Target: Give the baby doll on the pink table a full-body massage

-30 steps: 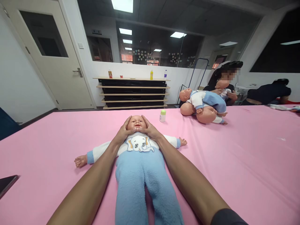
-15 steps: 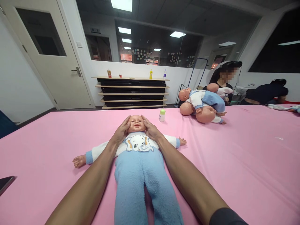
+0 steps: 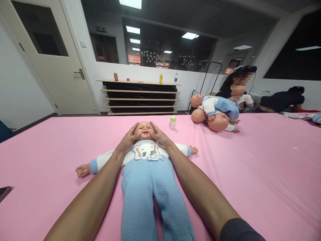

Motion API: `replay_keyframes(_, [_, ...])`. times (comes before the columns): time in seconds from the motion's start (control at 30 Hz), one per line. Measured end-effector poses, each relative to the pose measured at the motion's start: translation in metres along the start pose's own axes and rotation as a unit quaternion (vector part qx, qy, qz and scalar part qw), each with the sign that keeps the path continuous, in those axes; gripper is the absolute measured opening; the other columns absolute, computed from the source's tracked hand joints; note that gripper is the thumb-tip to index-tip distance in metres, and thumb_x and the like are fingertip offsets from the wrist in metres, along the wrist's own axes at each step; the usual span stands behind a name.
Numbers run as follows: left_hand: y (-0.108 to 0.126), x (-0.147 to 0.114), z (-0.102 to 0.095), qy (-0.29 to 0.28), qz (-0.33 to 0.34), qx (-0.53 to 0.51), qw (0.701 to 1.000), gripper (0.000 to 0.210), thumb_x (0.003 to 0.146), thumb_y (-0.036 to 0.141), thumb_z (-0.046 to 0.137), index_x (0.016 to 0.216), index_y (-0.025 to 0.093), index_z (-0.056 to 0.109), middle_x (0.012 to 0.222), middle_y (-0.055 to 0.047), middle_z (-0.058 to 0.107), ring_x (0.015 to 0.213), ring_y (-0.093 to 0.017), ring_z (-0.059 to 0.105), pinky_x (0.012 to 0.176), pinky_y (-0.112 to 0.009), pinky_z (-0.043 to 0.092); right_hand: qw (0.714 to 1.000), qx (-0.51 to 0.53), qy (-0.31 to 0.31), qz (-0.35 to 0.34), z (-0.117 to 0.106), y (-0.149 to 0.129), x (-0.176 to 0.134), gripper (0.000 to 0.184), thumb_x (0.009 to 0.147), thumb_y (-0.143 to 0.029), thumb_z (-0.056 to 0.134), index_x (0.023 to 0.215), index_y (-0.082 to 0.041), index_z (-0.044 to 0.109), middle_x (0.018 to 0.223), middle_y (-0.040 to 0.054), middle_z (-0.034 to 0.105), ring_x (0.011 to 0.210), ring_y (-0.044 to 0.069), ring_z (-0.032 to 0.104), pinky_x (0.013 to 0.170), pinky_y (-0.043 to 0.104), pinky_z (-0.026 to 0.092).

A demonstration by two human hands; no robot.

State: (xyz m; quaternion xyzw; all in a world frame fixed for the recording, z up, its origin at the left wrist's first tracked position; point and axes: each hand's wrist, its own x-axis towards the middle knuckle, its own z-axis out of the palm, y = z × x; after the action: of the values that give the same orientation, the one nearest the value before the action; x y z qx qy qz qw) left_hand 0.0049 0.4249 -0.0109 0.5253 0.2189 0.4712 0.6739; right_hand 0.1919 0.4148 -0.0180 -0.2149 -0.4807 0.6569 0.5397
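A baby doll [image 3: 150, 180] in a white top with an elephant face and fuzzy blue trousers lies on its back, arms spread, head away from me. My left hand [image 3: 129, 136] cups the left side of its head, and my right hand [image 3: 159, 136] cups the other side. Both thumbs press on the doll's cheeks near the mouth, while the other fingers lie along the sides of the head. A small white bottle with a green cap [image 3: 172, 123] stands just beyond my right hand.
The pink-covered table [image 3: 240, 180] carries a pile of dolls [image 3: 215, 108] at the far right. A phone-like dark object [image 3: 4, 192] lies at the left edge. Behind are a low shelf stack [image 3: 140, 97] with bottles and a person [image 3: 227, 87] holding another doll [image 3: 242, 97].
My thumbs have moved in onto the doll's cheeks beside its mouth. The view has shifted slightly. In the background, the other person's doll is now more upright.
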Motion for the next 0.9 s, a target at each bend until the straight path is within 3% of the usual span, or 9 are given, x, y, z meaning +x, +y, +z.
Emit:
replay_keyframes(0.13, [-0.004, 0.004, -0.002, 0.037, 0.022, -0.024, 0.999, 0.077, 0.084, 0.041, 0.063, 0.150, 0.026, 0.026, 0.145, -0.011, 0.037, 0.126, -0.023, 0.050, 0.108, -0.039, 0.044, 0.999, 0.022, 0.032, -0.012, -0.003, 0.004, 0.005, 0.085, 0.079, -0.039, 0.070, 0.149, -0.026, 0.023, 0.145, 0.0073, 0.043, 0.124, 0.019, 0.053, 0.109, 0.041, 0.041])
replay_keyframes(0.3, [-0.015, 0.012, -0.012, 0.046, 0.027, 0.090, 0.995, 0.102, 0.066, 0.026, 0.081, 0.150, 0.031, 0.024, 0.147, -0.009, 0.034, 0.127, -0.026, 0.049, 0.107, -0.040, 0.044, 0.997, -0.080, 0.013, -0.017, -0.001, 0.001, -0.002, 0.109, 0.063, -0.025, 0.084, 0.150, -0.032, 0.017, 0.150, 0.0041, 0.035, 0.127, 0.021, 0.050, 0.110, 0.041, 0.040])
replay_keyframes(0.47, [-0.014, 0.012, -0.013, 0.038, 0.016, 0.073, 0.996, 0.095, 0.070, 0.029, 0.078, 0.149, 0.034, 0.026, 0.146, -0.008, 0.036, 0.125, -0.025, 0.051, 0.105, -0.037, 0.046, 0.996, -0.082, 0.013, -0.004, 0.001, -0.002, -0.005, 0.114, 0.061, -0.026, 0.085, 0.151, -0.032, 0.015, 0.150, 0.0062, 0.034, 0.124, 0.022, 0.052, 0.108, 0.042, 0.041])
replay_keyframes(0.6, [-0.004, 0.004, -0.003, 0.032, -0.005, 0.022, 0.999, 0.091, 0.075, 0.034, 0.073, 0.150, 0.033, 0.023, 0.145, -0.010, 0.038, 0.121, -0.024, 0.054, 0.104, -0.037, 0.048, 1.000, -0.026, 0.005, 0.005, -0.002, -0.001, 0.001, 0.102, 0.068, -0.029, 0.080, 0.150, -0.031, 0.020, 0.147, 0.0062, 0.039, 0.123, 0.021, 0.054, 0.109, 0.042, 0.041])
replay_keyframes(0.73, [-0.002, 0.001, 0.002, 0.040, -0.001, 0.021, 0.999, 0.087, 0.078, 0.039, 0.070, 0.151, 0.030, 0.024, 0.145, -0.011, 0.037, 0.124, -0.024, 0.052, 0.106, -0.038, 0.046, 0.999, -0.001, 0.040, -0.001, -0.003, -0.001, 0.004, 0.082, 0.080, -0.040, 0.069, 0.148, -0.028, 0.026, 0.145, 0.0059, 0.042, 0.125, 0.018, 0.051, 0.109, 0.040, 0.040])
replay_keyframes(0.9, [-0.012, 0.009, -0.006, 0.069, 0.013, 0.129, 0.989, 0.104, 0.063, 0.025, 0.083, 0.149, 0.036, 0.026, 0.146, -0.007, 0.036, 0.124, -0.027, 0.051, 0.102, -0.040, 0.049, 0.998, -0.056, 0.024, -0.002, -0.001, -0.002, -0.002, 0.110, 0.060, -0.025, 0.085, 0.149, -0.032, 0.020, 0.150, 0.0036, 0.033, 0.128, 0.021, 0.049, 0.110, 0.040, 0.040])
